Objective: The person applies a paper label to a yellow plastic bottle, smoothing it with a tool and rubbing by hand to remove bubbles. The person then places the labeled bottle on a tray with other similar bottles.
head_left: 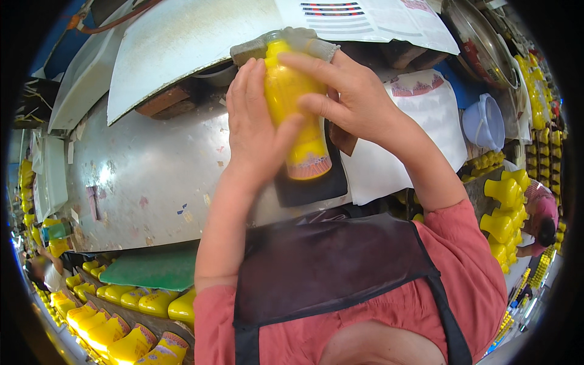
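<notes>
Head view, and the left hand (258,125) is round the side of a yellow vase (289,91), fingers laid along it, thumb bent in toward its front: a loose, half-closed hold. Over on the other side, the right hand (350,91) has forefinger and thumb spread apart across the upper body, both blurred; whether it truly grips, I cannot tell. The vase sits between the two palms, neck pointing away from the person, foot toward the chest, a patterned band (309,167) running round that lower end. Up at the neck there's a grey cloth (249,50), bunched close behind it. Below the foot, a black pad (311,193) shows; contact between them is unclear.

Outward now! Metal table (146,182) to the left, flecked with scraps. Beyond it, a white board (188,42) slants over bricks (164,104), with a printed sheet (371,21) alongside. To the right lies a white sheet (404,137), then a pale blue bucket (482,125), a steel basin (477,42) farther up. Yellow vases crowd both flanks: a row (109,328) at lower left beside a green board (152,267), a stack (505,204) at right. Past that stack, a co-worker (543,210) in pink.
</notes>
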### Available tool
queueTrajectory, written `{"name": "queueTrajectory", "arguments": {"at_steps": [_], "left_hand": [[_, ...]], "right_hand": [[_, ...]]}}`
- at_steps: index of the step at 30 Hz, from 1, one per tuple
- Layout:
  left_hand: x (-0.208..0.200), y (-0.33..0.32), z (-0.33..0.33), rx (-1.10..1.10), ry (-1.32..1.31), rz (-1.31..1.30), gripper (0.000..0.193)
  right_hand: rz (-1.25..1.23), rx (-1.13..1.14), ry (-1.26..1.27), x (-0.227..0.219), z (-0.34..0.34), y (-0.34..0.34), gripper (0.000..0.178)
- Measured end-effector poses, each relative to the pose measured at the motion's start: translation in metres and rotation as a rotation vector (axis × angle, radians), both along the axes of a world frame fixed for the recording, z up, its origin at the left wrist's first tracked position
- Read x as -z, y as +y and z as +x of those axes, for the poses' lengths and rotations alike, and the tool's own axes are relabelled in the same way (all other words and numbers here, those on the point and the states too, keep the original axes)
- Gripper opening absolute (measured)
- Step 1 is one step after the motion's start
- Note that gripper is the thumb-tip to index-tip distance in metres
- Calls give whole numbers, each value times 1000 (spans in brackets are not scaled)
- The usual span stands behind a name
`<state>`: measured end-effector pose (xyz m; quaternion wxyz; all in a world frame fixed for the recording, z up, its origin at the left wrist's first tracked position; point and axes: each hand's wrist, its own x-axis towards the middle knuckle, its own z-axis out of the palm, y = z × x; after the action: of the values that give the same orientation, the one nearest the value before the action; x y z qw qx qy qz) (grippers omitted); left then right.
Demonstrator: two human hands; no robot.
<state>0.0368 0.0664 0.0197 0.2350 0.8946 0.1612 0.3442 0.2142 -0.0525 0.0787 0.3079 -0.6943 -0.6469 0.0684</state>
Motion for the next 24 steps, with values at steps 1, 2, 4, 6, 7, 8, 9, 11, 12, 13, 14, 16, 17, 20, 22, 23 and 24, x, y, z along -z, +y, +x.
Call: {"name": "queueTrajectory", "arguments": {"at_steps": [1, 2, 4, 6, 7, 8, 9, 11, 12, 13, 14, 16, 17, 20, 22, 23, 24], "left_hand": [[1, 0, -1, -3, 9, -9, 91], [1, -1, -3, 10, -2, -81, 92], [2, -1, -7, 37, -26, -217, 93], [4, 0, -10, 70, -13, -212, 95], [6, 0, -10, 87, -10, -207, 96], [8, 0, -10, 86, -8, -214, 96], [9, -1, -10, 84, -7, -220, 97], [11, -1, -9, 82, 1, -227, 98], [11, -1, -9, 82, 8, -228, 98], [11, -1, -9, 83, 10, -235, 98], [11, -1, -9, 86, 15, -231, 98], [11, 0, -9, 92, 9, -242, 98], [10, 0, -9, 90, 14, -234, 98], [10, 0, -9, 87, 16, -228, 99], [11, 0, -9, 86, 20, -227, 99], [11, 0, -9, 84, 24, -226, 99], [11, 0, -9, 85, 26, -231, 100]], "right_hand": [[-11, 23, 73, 2, 0, -2, 62], [-1, 30, 146, 5, 1, -3, 66], [1, 38, 273, 10, 2, -7, 74], [-34, 92, 390, 17, 1, -11, 81], [-10, 38, 379, 20, 0, -12, 85], [-4, 37, 377, 24, -2, -14, 88], [2, 36, 375, 28, -4, -15, 90], [-34, 63, 379, 33, -6, -17, 95], [-29, 69, 368, 35, -7, -18, 95], [-15, 74, 345, 36, -7, -18, 96], [-20, 73, 360, 37, -6, -18, 96], [-11, 60, 354, 37, -5, -18, 98], [-27, 68, 369, 37, -5, -18, 98], [-46, 73, 375, 36, -4, -18, 99], [-35, 72, 369, 37, -4, -17, 99], [-13, 63, 372, 38, -5, -17, 99], [-1, 61, 369, 39, -5, -17, 99]]}}
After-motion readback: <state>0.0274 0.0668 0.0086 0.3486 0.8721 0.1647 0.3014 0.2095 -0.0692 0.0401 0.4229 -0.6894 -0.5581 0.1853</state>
